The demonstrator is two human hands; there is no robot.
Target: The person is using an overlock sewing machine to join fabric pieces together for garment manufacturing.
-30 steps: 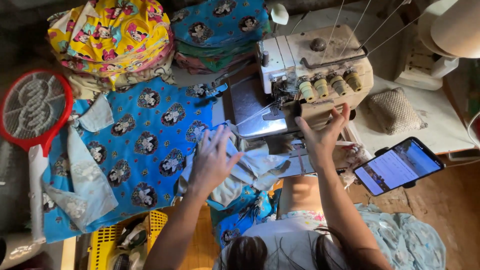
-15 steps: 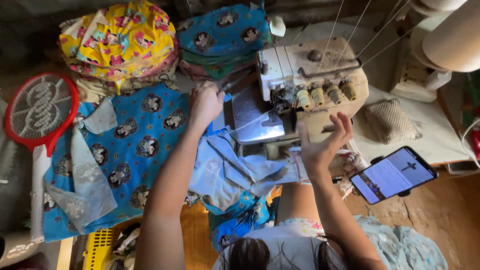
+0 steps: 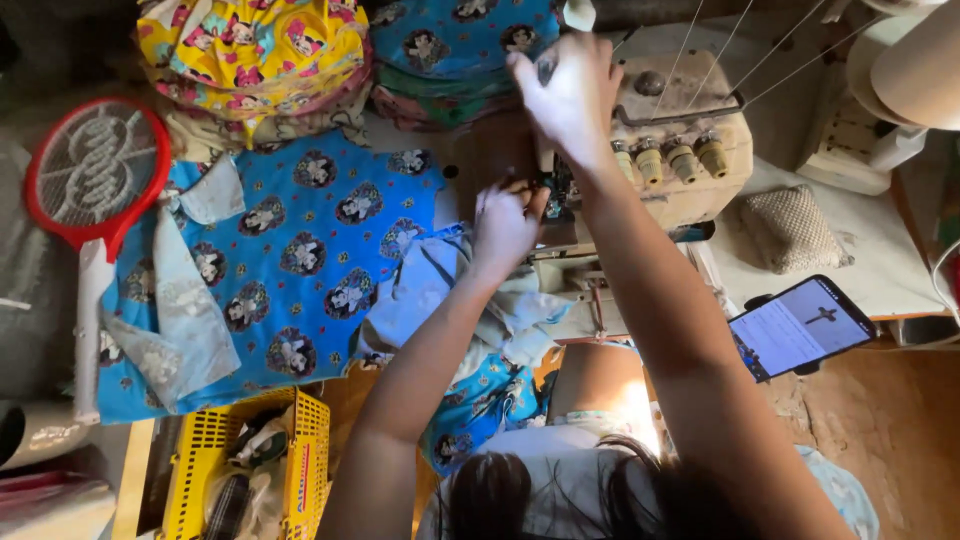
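A cream overlock sewing machine (image 3: 690,160) with several thread knobs stands at the top middle. My right hand (image 3: 570,95) reaches over its top left corner, back of the hand up and fingers curled down; what they touch is hidden. My left hand (image 3: 505,225) is bunched at the machine's needle area, pinching the edge of a light blue fabric (image 3: 420,295) that trails down toward my lap. A blue cartoon-print cloth (image 3: 300,260) lies spread to the left of it.
A red racket-shaped swatter (image 3: 95,180) lies far left. Folded yellow printed cloth (image 3: 250,50) and blue printed cloth (image 3: 460,35) are stacked at the back. A yellow basket (image 3: 205,465) sits lower left. A phone (image 3: 800,325) on a stand and a woven pad (image 3: 790,230) are at the right.
My right hand rose from the machine's front to its top left corner. My left hand shifted right from the cloth to the needle area and closed.
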